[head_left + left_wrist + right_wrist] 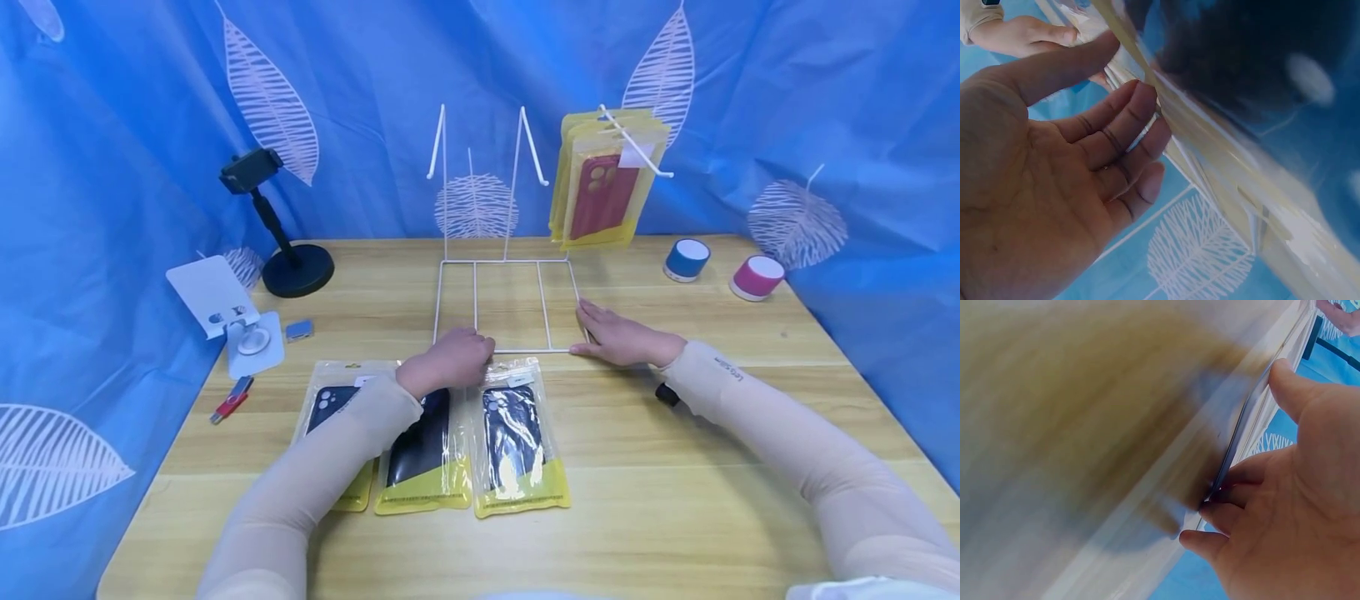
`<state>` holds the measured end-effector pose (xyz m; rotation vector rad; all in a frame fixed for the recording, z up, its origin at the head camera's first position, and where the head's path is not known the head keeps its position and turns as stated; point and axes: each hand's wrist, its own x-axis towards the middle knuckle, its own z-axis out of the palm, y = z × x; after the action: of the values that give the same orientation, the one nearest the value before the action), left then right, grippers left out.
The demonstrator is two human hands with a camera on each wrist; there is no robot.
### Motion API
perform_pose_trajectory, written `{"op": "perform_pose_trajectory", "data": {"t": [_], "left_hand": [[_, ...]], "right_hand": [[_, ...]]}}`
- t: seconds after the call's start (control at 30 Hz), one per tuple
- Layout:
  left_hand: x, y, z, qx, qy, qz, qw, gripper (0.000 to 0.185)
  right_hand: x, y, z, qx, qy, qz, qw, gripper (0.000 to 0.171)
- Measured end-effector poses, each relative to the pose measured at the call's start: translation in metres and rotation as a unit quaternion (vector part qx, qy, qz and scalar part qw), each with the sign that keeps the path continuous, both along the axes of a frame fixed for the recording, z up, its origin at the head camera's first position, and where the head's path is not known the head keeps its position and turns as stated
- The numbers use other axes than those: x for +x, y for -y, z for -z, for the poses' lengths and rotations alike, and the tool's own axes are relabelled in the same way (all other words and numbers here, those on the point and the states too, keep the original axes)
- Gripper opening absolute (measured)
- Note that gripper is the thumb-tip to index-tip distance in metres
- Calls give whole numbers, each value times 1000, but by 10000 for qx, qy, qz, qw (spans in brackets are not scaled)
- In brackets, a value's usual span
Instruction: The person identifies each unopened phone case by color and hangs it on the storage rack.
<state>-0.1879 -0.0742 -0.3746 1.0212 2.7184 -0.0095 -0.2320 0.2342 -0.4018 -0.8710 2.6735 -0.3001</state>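
Left hand: fingers curled over the front rail of the white wire rack.
Right hand: flat, fingers straight, pressing the rack's right front corner.
Rack: mid-worktop, behind three bagged phone cases.

black phone stand back left on counter | white holder beside it | red USB stick near left edge | blue speaker, pink speaker back right

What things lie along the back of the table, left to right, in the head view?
Black phone stand → white wire rack → hanging yellow phone-case packs → blue speaker → pink speaker.
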Motion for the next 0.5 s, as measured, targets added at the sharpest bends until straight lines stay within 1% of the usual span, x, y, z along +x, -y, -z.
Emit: {"op": "perform_pose_trajectory", "data": {"t": [0.1,0.2,0.27,0.43,0.5], "left_hand": [[-1,-2,1,-51,62,-38,10000,1],[-3,-3,1,-21,45,2,10000,16],[-4,-3,0,55,-30,58,10000,19],[-4,0,-1,456,-209,185,9986,16],[-4,2,-4,772,-100,66,9969,15]], "right_hand": [[0,1,1,-43,-23,-7,10000,85],[-1,0,1,4,-8,31,10000,86],[-2,0,2,47,6,51,10000,86],[-2,-2,5,76,32,76,9999,87],[-3,-2,7,96,28,79,9999,88]]}}
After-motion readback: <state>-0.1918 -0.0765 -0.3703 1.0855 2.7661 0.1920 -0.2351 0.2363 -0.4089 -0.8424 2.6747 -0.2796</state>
